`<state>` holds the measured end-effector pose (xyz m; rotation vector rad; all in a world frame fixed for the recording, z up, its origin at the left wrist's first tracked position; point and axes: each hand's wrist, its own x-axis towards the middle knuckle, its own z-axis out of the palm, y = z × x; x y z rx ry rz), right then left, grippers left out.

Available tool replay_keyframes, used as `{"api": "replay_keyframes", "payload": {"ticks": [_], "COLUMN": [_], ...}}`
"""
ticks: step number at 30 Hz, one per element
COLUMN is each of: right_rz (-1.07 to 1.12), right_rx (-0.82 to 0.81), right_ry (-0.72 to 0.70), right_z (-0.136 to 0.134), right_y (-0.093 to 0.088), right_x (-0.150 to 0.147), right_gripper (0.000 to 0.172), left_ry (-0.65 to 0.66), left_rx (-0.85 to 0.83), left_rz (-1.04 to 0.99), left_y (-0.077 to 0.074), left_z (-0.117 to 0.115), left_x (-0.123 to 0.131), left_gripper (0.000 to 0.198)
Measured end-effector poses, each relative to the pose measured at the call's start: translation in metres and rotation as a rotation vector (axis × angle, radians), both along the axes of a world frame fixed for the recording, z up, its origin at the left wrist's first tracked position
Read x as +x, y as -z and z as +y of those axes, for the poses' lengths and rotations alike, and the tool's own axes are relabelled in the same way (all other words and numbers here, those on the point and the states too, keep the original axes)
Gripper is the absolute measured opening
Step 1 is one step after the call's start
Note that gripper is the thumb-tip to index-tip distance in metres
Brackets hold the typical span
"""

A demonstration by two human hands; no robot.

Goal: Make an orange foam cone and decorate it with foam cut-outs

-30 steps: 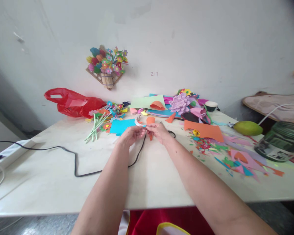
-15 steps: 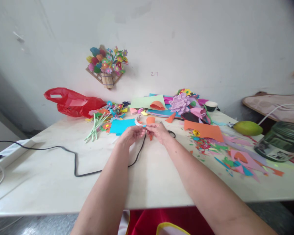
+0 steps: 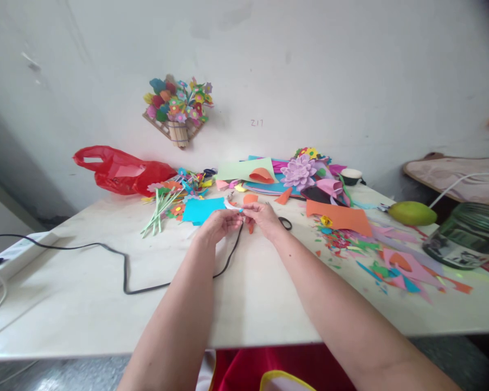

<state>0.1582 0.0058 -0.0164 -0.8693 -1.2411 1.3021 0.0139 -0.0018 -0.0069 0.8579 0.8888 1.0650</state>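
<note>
My left hand (image 3: 225, 225) and my right hand (image 3: 264, 219) meet over the middle of the table, fingertips nearly touching. Both are closed in a pinch around a tiny blue piece (image 3: 240, 210), too small to make out fully. Just behind the fingers lies a white curved tool with a metal tip (image 3: 230, 203), partly hidden. A black cord (image 3: 230, 260) runs from under my hands to the left. Close by are blue foam sheets (image 3: 201, 210) and a small orange piece (image 3: 250, 199). A black scissor handle (image 3: 285, 223) shows beside my right wrist.
Green-stemmed flowers (image 3: 160, 210) and a red plastic bag (image 3: 126, 172) lie left. Foam sheets with a purple flower (image 3: 299, 172) are stacked behind. Colourful scraps (image 3: 342, 241), an orange sheet (image 3: 340, 216), a green fruit (image 3: 413, 213) and a glass jar (image 3: 462, 239) occupy the right.
My right hand has turned and shifted slightly, with its fingers a little differently placed at the pinch. My left hand has hardly moved.
</note>
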Motion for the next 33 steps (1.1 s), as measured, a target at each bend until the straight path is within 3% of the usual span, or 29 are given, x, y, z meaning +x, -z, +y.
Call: {"api": "replay_keyframes", "payload": {"ticks": [7,14,33], "right_rz": [0.01,0.015,0.066], "right_rx": [-0.033,-0.077,-0.139], "right_ry": [0.025,0.016,-0.059], "right_z": [-0.0034,-0.0038,-0.0032], "right_y": [-0.004,-0.0042,-0.0056], "right_x": [-0.0001,0.0012,0.0035], "right_gripper": [0.003,0.013,0.02], "left_ry": [-0.027,-0.034,-0.063], "left_rx": [0.031,0.126,0.157], "left_rz": [0.016,0.082,0.171], "left_y": [-0.0059,-0.0062,-0.0023], "left_z": [-0.0041,-0.0057,-0.0067], "left_x": [-0.0003,0.0015,0.0014], "left_gripper": [0.017,0.009,0.004]}}
